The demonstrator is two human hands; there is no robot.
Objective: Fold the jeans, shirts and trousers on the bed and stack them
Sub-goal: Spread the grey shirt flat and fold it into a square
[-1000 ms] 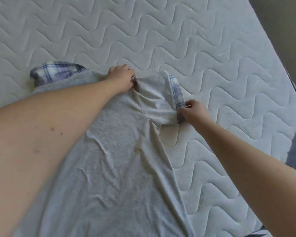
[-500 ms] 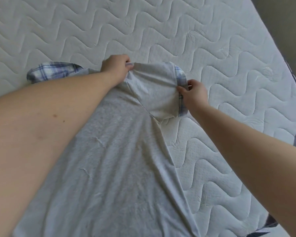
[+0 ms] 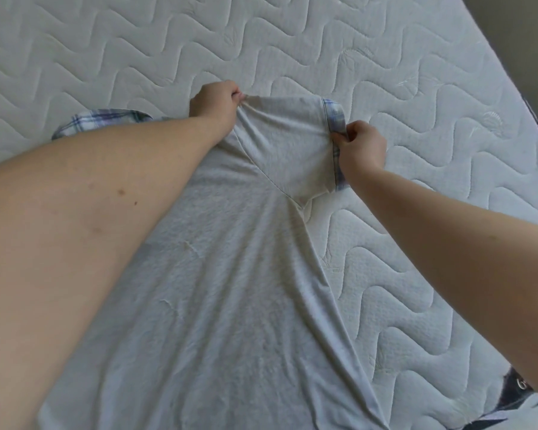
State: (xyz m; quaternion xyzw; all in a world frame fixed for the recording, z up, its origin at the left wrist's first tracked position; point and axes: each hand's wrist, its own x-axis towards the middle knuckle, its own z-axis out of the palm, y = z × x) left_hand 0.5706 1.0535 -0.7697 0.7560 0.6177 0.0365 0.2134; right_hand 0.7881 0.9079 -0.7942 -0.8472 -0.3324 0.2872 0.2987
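White wave-quilted mattress [image 3: 385, 72] in soft daylight; dim grey-brown wall [image 3: 522, 32] at upper right

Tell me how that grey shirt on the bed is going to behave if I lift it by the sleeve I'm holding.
Probably floppy: the grey shirt lies in soft wrinkles and bunches where the left hand pinches it. Likely light, since the sleeve stretches easily between that hand and the right hand. It seems unlikely to slide much on the quilted mattress.

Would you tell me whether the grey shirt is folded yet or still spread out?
Spread out: the shirt lies flat on the mattress, and both hands pinch its right sleeve.
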